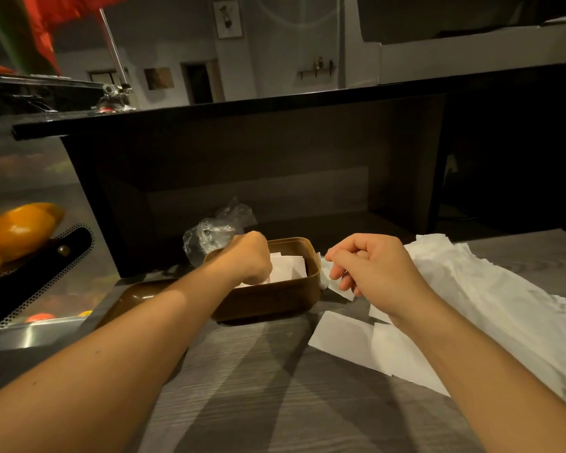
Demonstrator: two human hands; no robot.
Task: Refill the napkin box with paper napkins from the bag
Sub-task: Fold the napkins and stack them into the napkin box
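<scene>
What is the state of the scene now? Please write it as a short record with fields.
box: brown napkin box, open, some napkins inside
left hand: reaches into the box, fingers hidden
right hand: pinches a napkin beside the box
loose napkins: pile on the table, right of the box
bag: clear plastic bag behind the box
lid: brown lid left of the box

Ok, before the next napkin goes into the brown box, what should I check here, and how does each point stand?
1. Napkin box open on top: ok.
2. Room left in box: cannot tell, left hand covers the napkins inside.
3. Right hand pinching a napkin: ok.
4. That napkin folded flat: not ok, looks crumpled.
5. Loose napkins within reach at right: ok.
6. Plastic bag clear of box opening: ok.
</scene>
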